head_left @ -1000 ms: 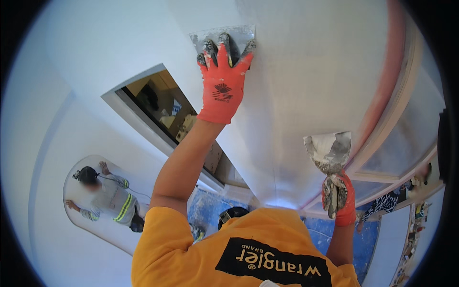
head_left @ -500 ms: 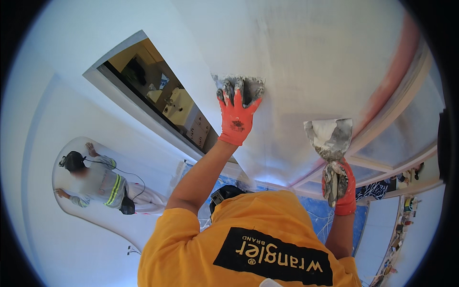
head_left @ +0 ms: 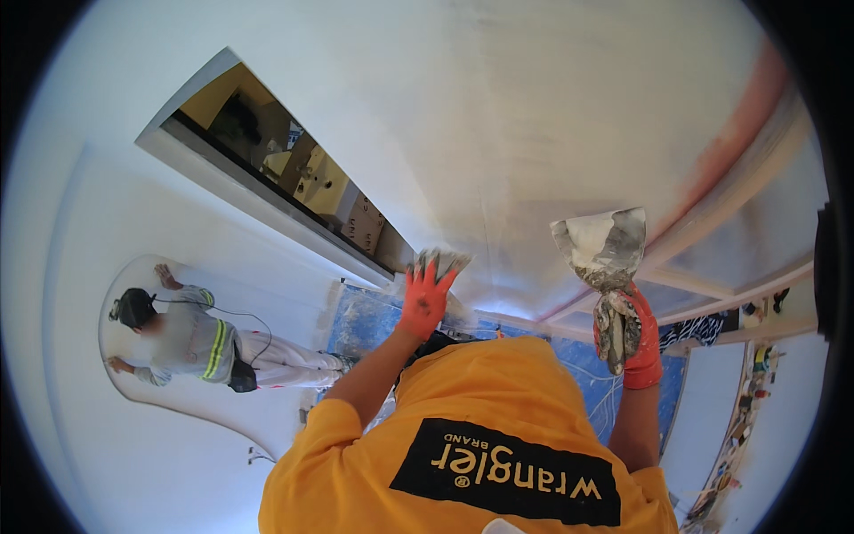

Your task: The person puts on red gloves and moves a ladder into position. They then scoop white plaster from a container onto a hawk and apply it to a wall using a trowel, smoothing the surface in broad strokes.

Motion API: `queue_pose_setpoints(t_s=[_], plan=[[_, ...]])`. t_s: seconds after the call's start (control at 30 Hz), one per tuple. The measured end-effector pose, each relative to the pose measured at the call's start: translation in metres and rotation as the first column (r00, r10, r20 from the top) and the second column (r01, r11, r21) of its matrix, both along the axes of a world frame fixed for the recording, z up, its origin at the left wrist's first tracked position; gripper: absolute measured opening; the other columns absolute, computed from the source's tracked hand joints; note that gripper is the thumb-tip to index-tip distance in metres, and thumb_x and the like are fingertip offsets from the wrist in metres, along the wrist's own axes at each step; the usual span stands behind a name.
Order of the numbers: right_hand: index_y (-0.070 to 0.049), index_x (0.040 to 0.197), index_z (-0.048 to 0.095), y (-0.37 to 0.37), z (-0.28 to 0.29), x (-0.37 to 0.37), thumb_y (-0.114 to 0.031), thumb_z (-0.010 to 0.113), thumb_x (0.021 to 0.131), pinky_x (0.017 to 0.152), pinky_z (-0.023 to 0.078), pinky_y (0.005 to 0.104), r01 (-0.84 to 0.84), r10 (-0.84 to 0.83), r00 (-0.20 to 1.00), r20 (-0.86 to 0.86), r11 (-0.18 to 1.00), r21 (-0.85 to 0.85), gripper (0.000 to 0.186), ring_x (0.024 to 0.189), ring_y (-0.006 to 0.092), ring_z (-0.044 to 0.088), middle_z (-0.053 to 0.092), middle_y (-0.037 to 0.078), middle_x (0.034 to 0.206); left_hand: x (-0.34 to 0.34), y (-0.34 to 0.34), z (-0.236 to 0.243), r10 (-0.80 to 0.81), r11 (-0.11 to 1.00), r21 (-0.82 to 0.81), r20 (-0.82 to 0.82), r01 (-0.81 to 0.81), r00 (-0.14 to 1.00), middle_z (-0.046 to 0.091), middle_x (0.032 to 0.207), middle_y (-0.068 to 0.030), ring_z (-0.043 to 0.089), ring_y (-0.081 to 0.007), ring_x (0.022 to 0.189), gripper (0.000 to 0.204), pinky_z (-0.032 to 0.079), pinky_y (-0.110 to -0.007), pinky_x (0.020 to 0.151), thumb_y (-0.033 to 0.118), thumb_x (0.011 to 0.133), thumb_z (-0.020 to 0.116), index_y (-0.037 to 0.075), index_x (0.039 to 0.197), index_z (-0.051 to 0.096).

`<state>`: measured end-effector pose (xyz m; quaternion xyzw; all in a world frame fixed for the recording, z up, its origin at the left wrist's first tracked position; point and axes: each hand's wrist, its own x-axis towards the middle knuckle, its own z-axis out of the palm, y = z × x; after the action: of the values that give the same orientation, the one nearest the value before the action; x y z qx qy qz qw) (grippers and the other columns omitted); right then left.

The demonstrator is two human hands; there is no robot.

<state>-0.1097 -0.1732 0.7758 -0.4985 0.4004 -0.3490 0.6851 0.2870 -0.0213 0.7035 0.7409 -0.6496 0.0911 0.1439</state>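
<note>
My left hand (head_left: 425,301), in a red glove with smeared grey fingertips, has its fingers spread over a flat filling blade (head_left: 451,260). The blade lies low against the pale wall (head_left: 525,133), beside the opening's lower end. In my right hand (head_left: 640,345), also red-gloved, is a wide putty knife (head_left: 612,242) with its blade upward. White and grey filler coats that blade. Thick filler covers the handle and gloved fingers, hiding part of the grip. The right hand is held away from the left, in front of the wall's right side.
A wall opening (head_left: 229,114) shows a white basin (head_left: 326,185) and cartons. At left, a person (head_left: 197,343) in grey reflective clothing touches a curved panel. Blue sheeting (head_left: 360,313) covers the floor. A pink-edged frame (head_left: 745,142) and a cluttered shelf (head_left: 743,418) stand at right.
My left hand has swept down the wall with the filling blade, from beside the opening's middle to its lower end. The right hand and putty knife have shifted slightly left and up.
</note>
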Motion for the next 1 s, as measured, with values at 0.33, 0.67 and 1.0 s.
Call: queue_pose_setpoints(t_s=[0.33, 0.67, 1.0], plan=[[-0.006, 0.133, 0.059, 0.055, 0.053, 0.038, -0.009, 0.065, 0.091, 0.075, 0.051, 0.0367, -0.138, 0.119, 0.99, -0.081, 0.943, -0.302, 0.043, 0.087, 0.0233, 0.063, 0.063, 0.015, 0.111, -0.013, 0.03, 0.107, -0.168, 0.906, 0.081, -0.832, -0.414, -0.529, 0.067, 0.115, -0.0102, 0.063, -0.0254, 0.106, 0.036, 0.05, -0.039, 0.094, 0.022, 0.097, 0.054, 0.004, 0.127, 0.06], [-0.014, 0.143, 0.049, 0.064, 0.08, 0.105, -0.01, 0.062, 0.085, 0.061, 0.049, 0.0422, -0.466, 0.168, 0.875, -0.454, 0.55, -0.693, 0.06, 0.069, 0.0315, 0.059, 0.056, 0.013, 0.088, -0.036, 0.016, 0.118, -0.129, 0.991, -0.103, -0.884, 0.082, 0.449, 0.058, 0.134, -0.0112, 0.055, -0.0245, 0.121, 0.053, 0.044, -0.041, 0.104, 0.038, 0.103, 0.048, 0.006, 0.145, 0.043], [-0.02, 0.146, 0.047, 0.08, -0.054, 0.025, -0.015, 0.057, 0.091, 0.063, 0.051, 0.0373, -0.229, 0.046, 0.812, -0.582, 0.942, -0.244, 0.055, 0.071, 0.0253, 0.063, 0.062, 0.012, 0.082, -0.017, -0.018, 0.18, -0.237, 0.963, -0.267, -0.755, -0.044, -0.612, 0.063, 0.115, -0.0086, 0.056, -0.014, 0.07, 0.045, 0.041, -0.027, 0.053, 0.021, 0.1, 0.051, 0.008, 0.143, 0.047]])
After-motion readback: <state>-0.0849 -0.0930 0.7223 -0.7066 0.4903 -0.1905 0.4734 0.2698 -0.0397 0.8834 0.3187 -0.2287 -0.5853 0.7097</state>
